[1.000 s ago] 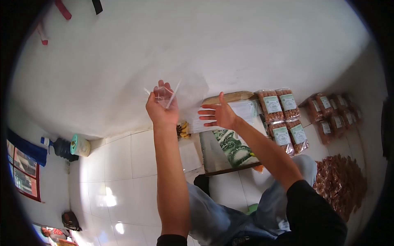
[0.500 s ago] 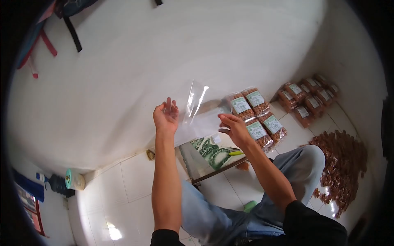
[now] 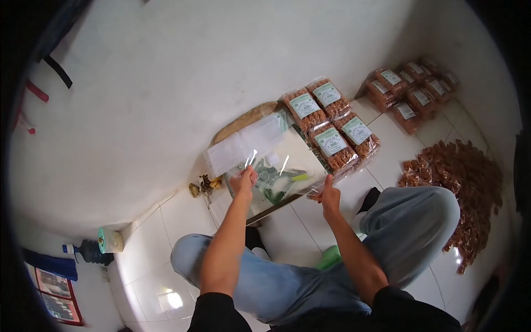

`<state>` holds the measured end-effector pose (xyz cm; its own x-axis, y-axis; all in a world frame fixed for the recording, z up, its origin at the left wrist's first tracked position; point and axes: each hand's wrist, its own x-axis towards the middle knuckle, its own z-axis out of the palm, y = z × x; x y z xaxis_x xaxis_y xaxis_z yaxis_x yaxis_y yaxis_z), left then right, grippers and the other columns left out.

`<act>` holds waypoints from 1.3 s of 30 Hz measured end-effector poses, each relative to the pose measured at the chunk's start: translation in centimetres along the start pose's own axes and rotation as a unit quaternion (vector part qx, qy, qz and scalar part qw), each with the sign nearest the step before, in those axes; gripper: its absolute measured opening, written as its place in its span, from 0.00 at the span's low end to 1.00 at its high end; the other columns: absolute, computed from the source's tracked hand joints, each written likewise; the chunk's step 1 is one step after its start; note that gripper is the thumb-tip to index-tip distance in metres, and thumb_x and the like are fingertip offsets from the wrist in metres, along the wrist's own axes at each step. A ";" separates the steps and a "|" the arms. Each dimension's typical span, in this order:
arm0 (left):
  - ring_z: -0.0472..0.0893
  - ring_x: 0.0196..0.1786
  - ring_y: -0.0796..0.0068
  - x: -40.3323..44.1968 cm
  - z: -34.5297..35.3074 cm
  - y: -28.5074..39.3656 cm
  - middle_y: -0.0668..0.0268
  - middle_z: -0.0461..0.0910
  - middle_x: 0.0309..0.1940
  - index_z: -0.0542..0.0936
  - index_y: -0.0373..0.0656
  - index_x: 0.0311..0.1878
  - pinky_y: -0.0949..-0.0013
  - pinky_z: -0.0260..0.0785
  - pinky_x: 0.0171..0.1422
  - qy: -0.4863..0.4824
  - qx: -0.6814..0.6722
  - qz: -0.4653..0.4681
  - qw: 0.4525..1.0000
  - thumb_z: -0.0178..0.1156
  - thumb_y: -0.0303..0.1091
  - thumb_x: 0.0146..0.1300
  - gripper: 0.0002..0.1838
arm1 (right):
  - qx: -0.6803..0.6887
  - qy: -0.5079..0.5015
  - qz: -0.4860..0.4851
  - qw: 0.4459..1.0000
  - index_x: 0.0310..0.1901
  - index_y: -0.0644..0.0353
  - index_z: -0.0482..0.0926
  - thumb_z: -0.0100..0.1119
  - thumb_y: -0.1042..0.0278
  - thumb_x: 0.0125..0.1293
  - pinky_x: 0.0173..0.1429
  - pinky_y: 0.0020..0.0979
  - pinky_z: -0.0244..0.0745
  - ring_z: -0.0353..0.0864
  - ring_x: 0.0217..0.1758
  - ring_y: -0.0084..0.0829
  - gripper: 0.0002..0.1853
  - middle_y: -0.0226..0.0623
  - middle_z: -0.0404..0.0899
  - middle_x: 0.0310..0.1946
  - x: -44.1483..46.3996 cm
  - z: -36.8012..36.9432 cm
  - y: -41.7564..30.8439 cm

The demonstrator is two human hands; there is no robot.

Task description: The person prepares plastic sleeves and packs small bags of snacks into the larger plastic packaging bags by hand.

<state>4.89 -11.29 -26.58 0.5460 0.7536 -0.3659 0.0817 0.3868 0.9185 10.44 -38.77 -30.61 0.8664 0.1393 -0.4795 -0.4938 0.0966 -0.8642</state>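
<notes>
A clear plastic bag [image 3: 284,165] is stretched between my hands above a low table [image 3: 269,209]. Closed fingers of my left hand [image 3: 242,181] grip its left side. At its right end, my right hand [image 3: 330,198] is shut on the film with the thumb on top. Through the bag I see a green and white printed surface and a tool with a yellow-green handle [image 3: 301,177]. A stack of whitish plastic sheets [image 3: 243,146] lies on the table's far side. Close to my right hand stand labelled packs of brown snacks [image 3: 332,143].
More filled packs [image 3: 406,110] are piled in the corner. A large heap of small brown packets [image 3: 470,193] covers the floor at right, beside my knee. Something green [image 3: 330,257] lies between my legs. A lidded tub [image 3: 110,241] and a water bottle [image 3: 94,252] stand at left.
Both hands have come down from in front of the wall to just above the table, carrying the bag. My left hand's fingers, spread before, are now closed on it. The view has tilted down.
</notes>
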 end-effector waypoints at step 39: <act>0.67 0.17 0.75 -6.0 -0.8 -5.9 0.70 0.66 0.16 0.73 0.41 0.26 0.69 0.62 0.20 0.188 0.055 -0.143 0.970 0.49 0.82 0.54 0.43 | -0.004 -0.196 0.096 0.976 0.38 0.51 0.78 0.55 0.43 0.71 0.40 0.29 0.75 0.79 0.37 0.24 0.18 0.27 0.80 0.35 0.7 0.3 4.0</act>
<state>0.46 -17.66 -29.95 0.1467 0.7724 -0.6180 0.2843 0.5655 0.7742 9.05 -37.99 -34.40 0.6617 0.5211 -0.5392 -0.6429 0.0242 -0.7655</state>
